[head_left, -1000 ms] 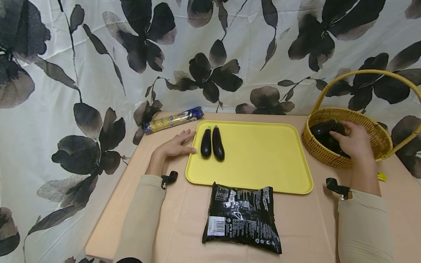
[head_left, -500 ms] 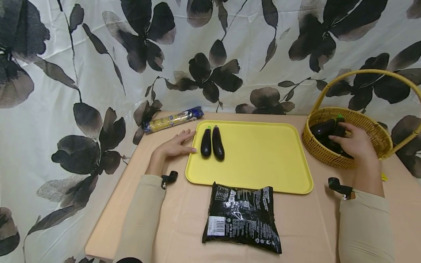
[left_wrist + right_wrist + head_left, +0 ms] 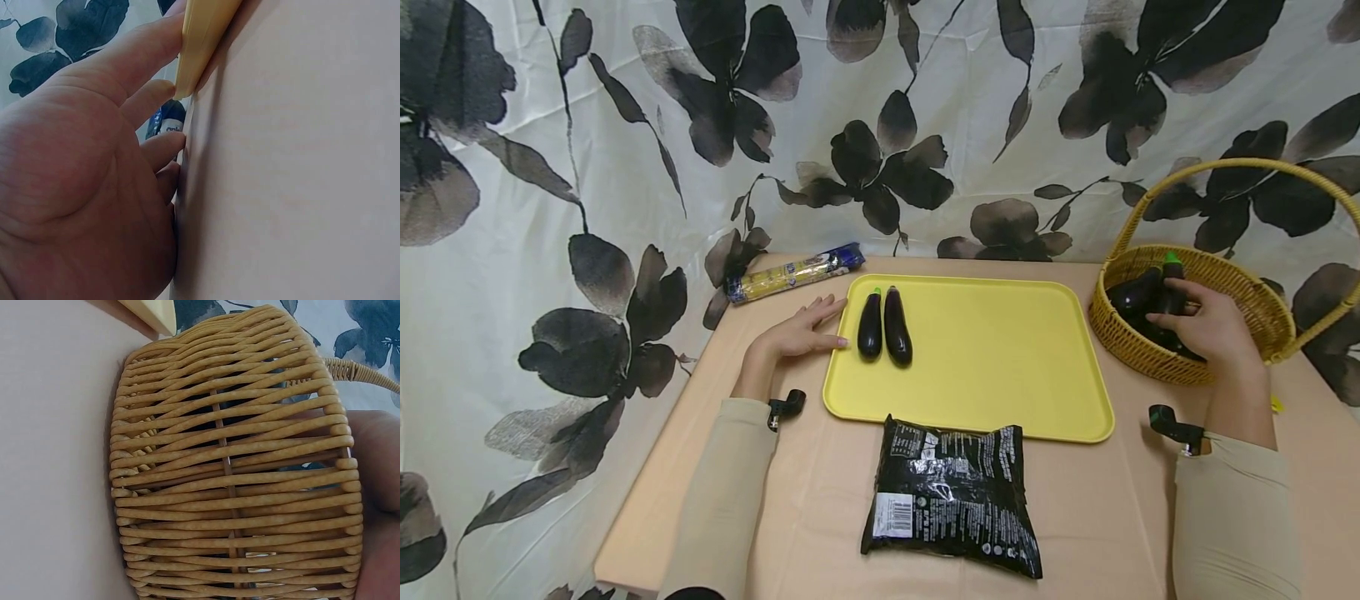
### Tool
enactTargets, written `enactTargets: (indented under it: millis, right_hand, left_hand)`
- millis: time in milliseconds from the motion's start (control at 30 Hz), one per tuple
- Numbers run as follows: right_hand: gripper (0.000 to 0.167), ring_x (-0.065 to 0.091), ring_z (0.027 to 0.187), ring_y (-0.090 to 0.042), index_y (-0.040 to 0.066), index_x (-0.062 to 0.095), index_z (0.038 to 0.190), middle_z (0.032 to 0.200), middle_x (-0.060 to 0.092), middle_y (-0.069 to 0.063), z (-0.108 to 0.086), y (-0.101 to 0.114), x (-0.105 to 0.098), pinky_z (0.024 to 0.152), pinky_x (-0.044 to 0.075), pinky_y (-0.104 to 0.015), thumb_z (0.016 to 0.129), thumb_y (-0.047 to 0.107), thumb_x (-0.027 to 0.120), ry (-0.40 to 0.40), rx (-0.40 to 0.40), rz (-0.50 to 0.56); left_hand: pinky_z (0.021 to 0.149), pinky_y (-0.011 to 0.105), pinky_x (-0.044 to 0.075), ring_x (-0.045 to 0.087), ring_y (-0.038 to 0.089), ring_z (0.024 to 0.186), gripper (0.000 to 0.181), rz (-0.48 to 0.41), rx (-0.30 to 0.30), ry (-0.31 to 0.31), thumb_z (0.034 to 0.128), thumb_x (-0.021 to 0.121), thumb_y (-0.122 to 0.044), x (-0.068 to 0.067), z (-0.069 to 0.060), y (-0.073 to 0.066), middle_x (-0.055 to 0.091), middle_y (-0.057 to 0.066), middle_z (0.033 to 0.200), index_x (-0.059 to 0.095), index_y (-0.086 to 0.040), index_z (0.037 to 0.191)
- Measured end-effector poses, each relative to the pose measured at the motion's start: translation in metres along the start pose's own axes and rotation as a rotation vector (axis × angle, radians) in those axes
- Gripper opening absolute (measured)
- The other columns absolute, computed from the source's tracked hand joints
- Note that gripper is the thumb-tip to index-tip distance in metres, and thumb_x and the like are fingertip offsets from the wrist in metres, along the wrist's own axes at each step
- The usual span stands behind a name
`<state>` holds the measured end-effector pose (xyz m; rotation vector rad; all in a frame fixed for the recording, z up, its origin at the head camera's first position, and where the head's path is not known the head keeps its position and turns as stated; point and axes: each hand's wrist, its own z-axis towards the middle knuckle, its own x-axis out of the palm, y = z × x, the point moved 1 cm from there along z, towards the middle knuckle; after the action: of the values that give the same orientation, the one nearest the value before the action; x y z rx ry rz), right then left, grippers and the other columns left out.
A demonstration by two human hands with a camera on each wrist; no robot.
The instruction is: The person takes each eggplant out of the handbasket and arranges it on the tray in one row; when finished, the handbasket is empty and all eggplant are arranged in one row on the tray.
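The right hand [image 3: 1213, 325] appears clamped on an eggplant [image 3: 1169, 295], thumb on one side and fingers on the other, its green stem end pointing up; the wrist view shows mostly wicker there, so how far the fingers wrap cannot be told. The eggplant is inside the basket [image 3: 1150, 364], against other dark eggplants [image 3: 1133, 293]. To lift it well, the hand should firm up round the smooth body, then raise it straight up until its lower end clears the rim, passing under the handle [image 3: 1240, 164] without knocking it. A slick skin could slip if pinched too near one end. The left hand [image 3: 797, 333] lies at the tray's near-left edge, fingers spread and touching it, gripping nothing; light pressure there would steady the tray [image 3: 1000, 358]. Two eggplants [image 3: 898, 329] lie side by side at its left, with bare tray beside them for a neat row
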<state>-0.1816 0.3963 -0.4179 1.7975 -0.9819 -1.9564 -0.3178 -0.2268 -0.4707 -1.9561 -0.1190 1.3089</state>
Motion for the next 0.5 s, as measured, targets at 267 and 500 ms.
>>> enactTargets:
  millis: [267, 500]
  right_hand:
    - [0.079, 0.043, 0.105, -0.043, 0.015, 0.023, 0.166, 0.129, 0.044, -0.033, 0.0017, 0.001, 0.0019, 0.065, 0.045, -0.032, 0.103, 0.036, 0.065, 0.013, -0.036, -0.039]
    - [0.081, 0.046, 0.112, -0.05, 0.014, 0.021, 0.167, 0.144, 0.039, -0.043, 0.0037, 0.0001, 0.0016, 0.07, 0.05, -0.036, 0.103, 0.036, 0.065, 0.014, -0.044, -0.022]
  left_hand:
    - [0.131, 0.059, -0.006, -0.009, 0.029, 0.164, 0.095, 0.006, -0.004, -0.002, 0.0907, 0.073, -0.06, 0.0002, 0.0001, 0.0007, 0.002, 0.005, 0.177, 0.024, -0.033, 0.167]
    - [0.131, 0.059, -0.006, -0.009, 0.029, 0.164, 0.095, 0.006, -0.002, -0.004, 0.0905, 0.073, -0.061, 0.0011, 0.0003, 0.0006, 0.003, 0.005, 0.177, 0.024, -0.033, 0.167]
